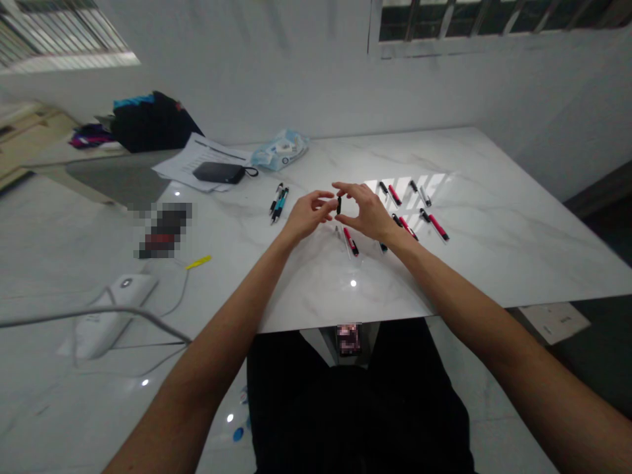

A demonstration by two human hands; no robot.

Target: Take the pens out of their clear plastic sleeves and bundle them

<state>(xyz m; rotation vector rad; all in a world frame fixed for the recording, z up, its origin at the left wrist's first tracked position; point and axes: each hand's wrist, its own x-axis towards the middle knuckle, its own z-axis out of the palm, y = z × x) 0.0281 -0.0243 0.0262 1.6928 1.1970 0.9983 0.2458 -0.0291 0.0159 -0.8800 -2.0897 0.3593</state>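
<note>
1. Both hands are meeting above the table point(494, 217); the right hand point(366, 212) is pinching a small black pen part point(338, 205) upright between thumb and forefinger.
2. The left hand point(306, 214), at nine o'clock of the part, is reaching in with fingers half-curled, fingertips just beside it; I cannot tell whether they are touching.
3. This looks like pen assembly or dismantling: red pens point(437, 226) are lying at three o'clock, blue pens point(279, 201) at nine.
4. Next likely calls for a steady two-handed grip.

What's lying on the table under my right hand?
A red and black pen lies on the table just below the right hand, with more pen parts beyond. Anything directly under the palm is hidden.
</note>
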